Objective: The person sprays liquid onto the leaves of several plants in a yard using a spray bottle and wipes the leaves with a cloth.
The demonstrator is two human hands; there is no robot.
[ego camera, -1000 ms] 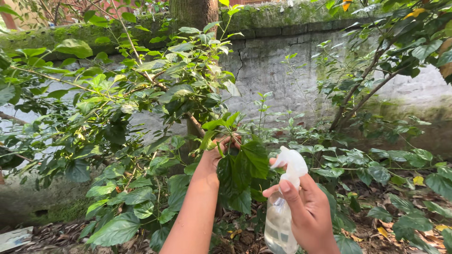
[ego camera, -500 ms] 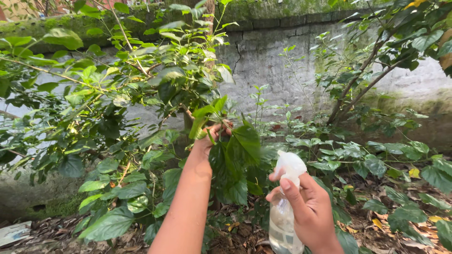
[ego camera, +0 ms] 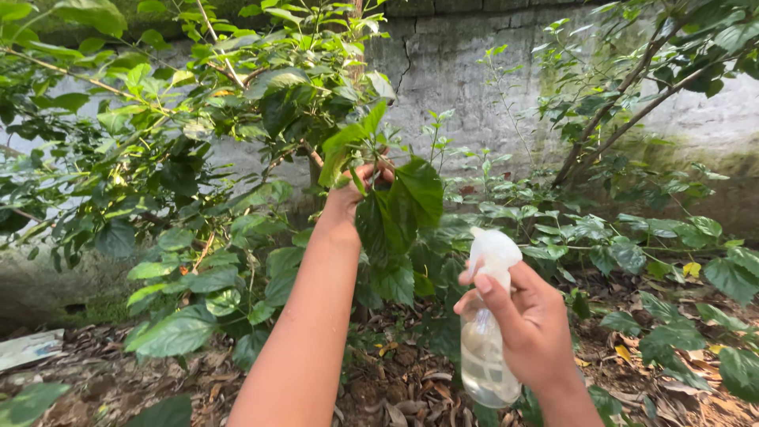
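My left hand (ego camera: 352, 194) reaches up and grips a leafy branch tip (ego camera: 395, 202) of a green shrub, with big dark leaves hanging below my fingers. My right hand (ego camera: 526, 328) is lower and to the right, closed around a clear plastic spray bottle (ego camera: 484, 352) with a white trigger head (ego camera: 494, 253). My forefinger lies over the trigger. The nozzle points left toward the held leaves. The bottle holds pale liquid.
A cracked, mossy grey wall (ego camera: 466, 95) stands behind the shrubs. More leafy branches (ego camera: 158, 158) crowd the left, and low plants (ego camera: 656, 253) fill the right. Dry leaves and soil (ego camera: 395, 387) cover the ground. A pale flat scrap (ego camera: 28, 348) lies at lower left.
My view has tilted down, so the wall top has left the frame. My left hand has lifted the branch tip higher. The bottle stays in my right hand, shifted slightly right.
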